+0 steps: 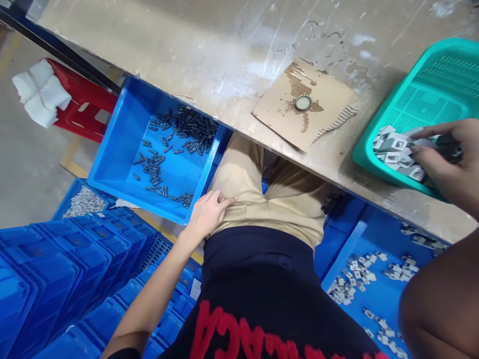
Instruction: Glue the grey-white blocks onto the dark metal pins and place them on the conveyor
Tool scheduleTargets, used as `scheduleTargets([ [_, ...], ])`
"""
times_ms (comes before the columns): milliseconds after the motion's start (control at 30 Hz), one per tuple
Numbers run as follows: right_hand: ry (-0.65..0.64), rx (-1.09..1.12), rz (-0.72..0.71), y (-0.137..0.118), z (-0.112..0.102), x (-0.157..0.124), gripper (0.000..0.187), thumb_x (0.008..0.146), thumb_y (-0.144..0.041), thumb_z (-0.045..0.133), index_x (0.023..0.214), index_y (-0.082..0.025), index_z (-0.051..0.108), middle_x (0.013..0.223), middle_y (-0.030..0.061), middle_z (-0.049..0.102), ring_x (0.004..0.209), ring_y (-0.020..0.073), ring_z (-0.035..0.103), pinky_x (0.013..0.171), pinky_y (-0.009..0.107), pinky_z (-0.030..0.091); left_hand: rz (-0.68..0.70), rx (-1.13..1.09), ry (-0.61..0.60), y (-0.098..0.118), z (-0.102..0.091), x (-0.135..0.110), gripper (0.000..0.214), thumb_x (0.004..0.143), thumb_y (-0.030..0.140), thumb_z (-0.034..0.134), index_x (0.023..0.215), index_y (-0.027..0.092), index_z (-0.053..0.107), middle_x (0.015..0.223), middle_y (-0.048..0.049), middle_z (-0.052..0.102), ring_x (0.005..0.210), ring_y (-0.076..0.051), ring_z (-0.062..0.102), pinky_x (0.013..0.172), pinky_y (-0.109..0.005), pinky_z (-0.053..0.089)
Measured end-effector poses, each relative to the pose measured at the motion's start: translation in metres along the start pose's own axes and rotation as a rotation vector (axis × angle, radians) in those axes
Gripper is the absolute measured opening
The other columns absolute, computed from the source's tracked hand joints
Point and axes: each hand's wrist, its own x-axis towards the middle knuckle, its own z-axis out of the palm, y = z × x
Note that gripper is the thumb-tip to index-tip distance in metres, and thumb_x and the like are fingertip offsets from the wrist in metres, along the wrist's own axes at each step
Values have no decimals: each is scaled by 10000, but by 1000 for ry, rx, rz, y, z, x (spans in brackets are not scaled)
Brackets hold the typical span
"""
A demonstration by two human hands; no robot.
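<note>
My right hand (454, 157) reaches into a green plastic basket (368, 144) at the right. Its thumb and finger are bent around small grey-and-white pieces with square openings (394, 144); darker pieces show under the palm. My left hand (209, 212) lies on my lap beside the blue bin, index finger stretched out, the other fingers loosely bent and partly hidden. Nothing shows in it. Small black parts (194, 127) lie scattered and heaped in that blue bin (119, 184).
On the worn table (224, 65) lies a wet cardboard piece (277, 109) bearing a bottle cap (303, 102). Another blue bin (344, 249) with grey-and-white pieces stands at lower right. Stacked blue crates (56, 269) fill the lower left. A red stool (82, 107) stands beyond.
</note>
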Motion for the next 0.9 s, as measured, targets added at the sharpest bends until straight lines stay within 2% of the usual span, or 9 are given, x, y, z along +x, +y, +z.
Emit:
scheduleTargets([
  [200, 19, -14, 9, -4, -2, 1, 287, 795, -310, 496, 1018, -206, 644, 728, 42, 565, 601, 167, 477, 514, 258, 292, -5, 19, 9, 2, 1, 0, 387, 898, 144, 354, 1137, 258, 637, 799, -62, 512, 741, -195, 477, 649, -305, 427],
  [367, 13, -13, 7, -6, -3, 2, 272, 782, -307, 501, 987, -208, 649, 759, 53, 610, 596, 172, 470, 510, 267, 289, 9, 8, 8, 1, 0, 0, 363, 906, 167, 371, 1089, 280, 664, 774, -58, 510, 704, -188, 469, 614, -297, 415],
  [600, 15, 3, 26, -7, -4, -1, 294, 803, -338, 484, 1018, -215, 643, 770, 59, 590, 627, 183, 488, 536, 280, 302, 13, -23, -7, -1, -2, -1, 355, 905, 180, 382, 1062, 293, 678, 770, -54, 513, 705, -183, 481, 602, -292, 417],
  [900, -5, 0, 62, -17, -9, -1, 302, 807, -318, 477, 1030, -204, 646, 785, 60, 599, 603, 173, 470, 514, 277, 282, -23, -36, -30, 0, 0, 3, 384, 862, 142, 394, 1144, 251, 631, 828, -60, 525, 759, -198, 514, 650, -306, 449],
])
